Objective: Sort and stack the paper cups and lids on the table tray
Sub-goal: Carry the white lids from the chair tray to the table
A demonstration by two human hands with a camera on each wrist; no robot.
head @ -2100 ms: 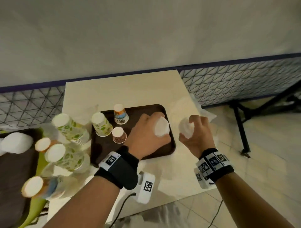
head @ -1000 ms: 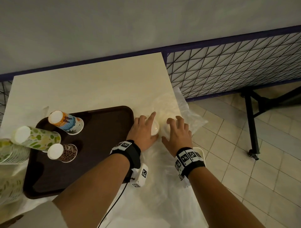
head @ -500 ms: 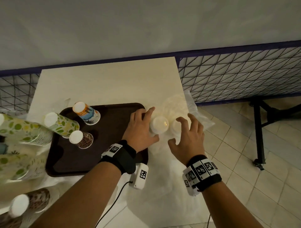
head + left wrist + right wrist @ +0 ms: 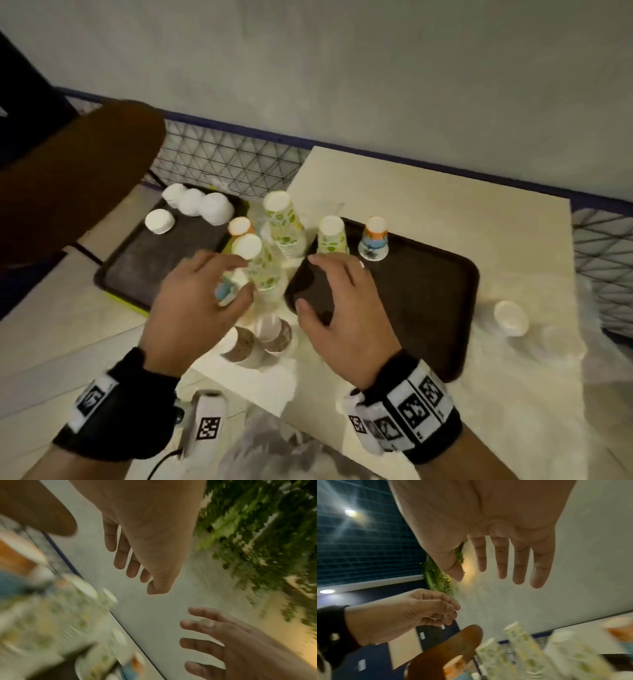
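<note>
Reaching both empty, loose-fingered hands, left hand (image 4: 198, 301) and right hand (image 4: 346, 308), toward the upside-down cup stacks (image 4: 263, 260) crowding the table's left edge beside the tray (image 4: 442, 308), you risk toppling them.

- in the head view the left hand (image 4: 191, 301) covered the lower part of a blue-printed cup (image 4: 226, 293), so whether the fingers touched it could not be told.
- the right hand (image 4: 346, 308) hid the near left part of the brown tray (image 4: 445, 308).
- in the left wrist view the green-leaf cup stacks (image 4: 51, 615) were smeared by motion blur; their count could not be read.
- in the right wrist view the cups (image 4: 530, 655) at the lower edge were blurred and cut off.
</note>
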